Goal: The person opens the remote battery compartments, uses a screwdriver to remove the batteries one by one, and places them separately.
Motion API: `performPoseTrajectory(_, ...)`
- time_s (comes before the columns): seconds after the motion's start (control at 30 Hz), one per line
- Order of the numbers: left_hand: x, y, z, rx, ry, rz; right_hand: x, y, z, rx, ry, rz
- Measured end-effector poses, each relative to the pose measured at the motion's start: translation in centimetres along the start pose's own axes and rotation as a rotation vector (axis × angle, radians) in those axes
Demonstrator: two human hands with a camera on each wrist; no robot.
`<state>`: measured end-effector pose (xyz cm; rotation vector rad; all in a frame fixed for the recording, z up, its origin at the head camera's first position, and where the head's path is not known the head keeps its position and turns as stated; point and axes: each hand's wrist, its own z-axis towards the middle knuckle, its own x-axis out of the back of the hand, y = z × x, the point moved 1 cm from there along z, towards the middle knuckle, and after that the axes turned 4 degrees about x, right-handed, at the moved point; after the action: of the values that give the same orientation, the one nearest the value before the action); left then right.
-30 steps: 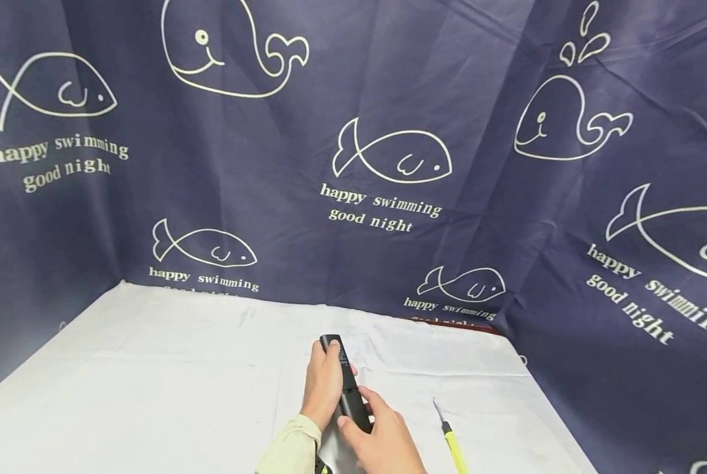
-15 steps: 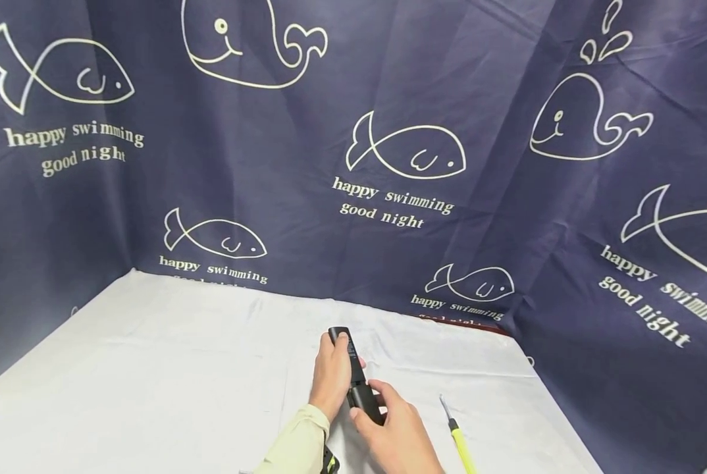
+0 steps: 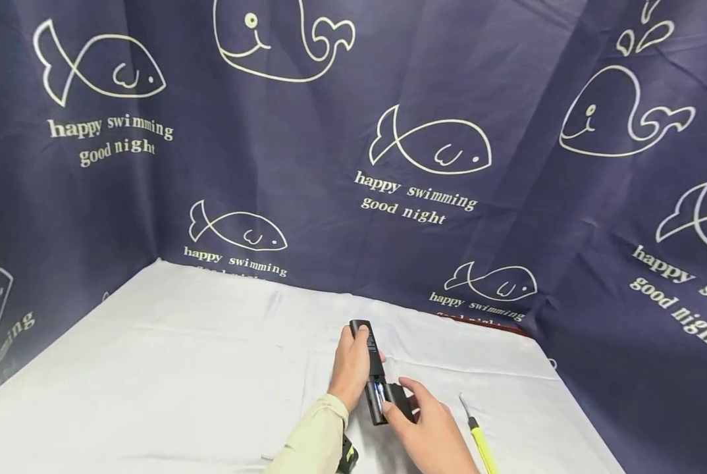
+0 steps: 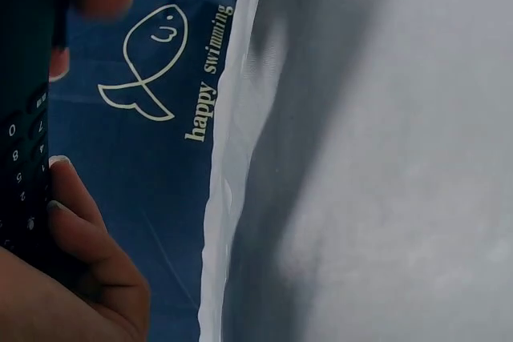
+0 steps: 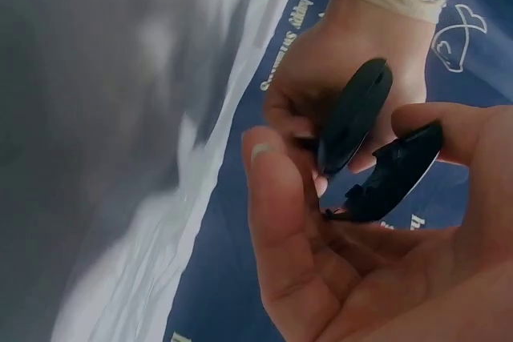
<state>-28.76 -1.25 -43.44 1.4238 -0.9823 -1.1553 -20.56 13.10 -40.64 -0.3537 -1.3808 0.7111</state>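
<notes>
My left hand (image 3: 350, 365) grips a black remote control (image 3: 377, 363), back side up in the head view, with the thumb along its upper part. At its near end the battery compartment lies uncovered, and blue-and-silver batteries (image 3: 380, 393) show inside. My right hand (image 3: 430, 428) pinches the black battery cover (image 3: 399, 399) just right of the compartment. In the right wrist view a gap separates the curved cover (image 5: 401, 174) from the end of the remote (image 5: 357, 114). Number buttons on the remote's front (image 4: 20, 150) appear in the left wrist view, with fingers curled against them.
A yellow-handled tool (image 3: 482, 446) with a thin metal shaft lies on the white tablecloth (image 3: 223, 368), right of my right hand. Dark blue curtains (image 3: 318, 158) printed with fish and whales enclose the table's back and sides.
My right hand has drawn the battery cover off the remote toward the right, exposing the batteries. The left hand keeps its grip. The head view has turned slightly left.
</notes>
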Motion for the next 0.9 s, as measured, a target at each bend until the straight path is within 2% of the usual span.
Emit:
performPoseTrajectory(0.1, -0.3, 0.1, 0.1, -0.006, -0.014, -0.013, 0.7, 1.0, -0.1, -0.027, -0.002, -0.072)
performPoseTrajectory(0.23, -0.4, 0.2, 0.2, -0.005, -0.026, -0.019, 1.5, 2.3, -0.3, -0.091, -0.050, -0.164)
performPoseTrajectory(0.37, -0.3, 0.3, 0.3, 0.010, -0.019, -0.012, 1.9, 3.6, -0.6, -0.148, -0.104, -0.190)
performPoseTrajectory(0.53, 0.0, 0.5, 0.2, 0.004, -0.021, -0.016, 2.3, 4.3, -0.6, -0.175, -0.142, -0.213)
performPoseTrajectory(0.77, -0.4, 0.0, 0.1, 0.019, -0.037, -0.027, 2.5, 5.7, -0.7, -0.256, -0.293, -0.376)
performPoseTrajectory(0.9, -0.3, 0.0, 0.2, 0.008, -0.021, -0.029, 2.2, 6.4, -0.6, -0.260, -0.328, -0.465)
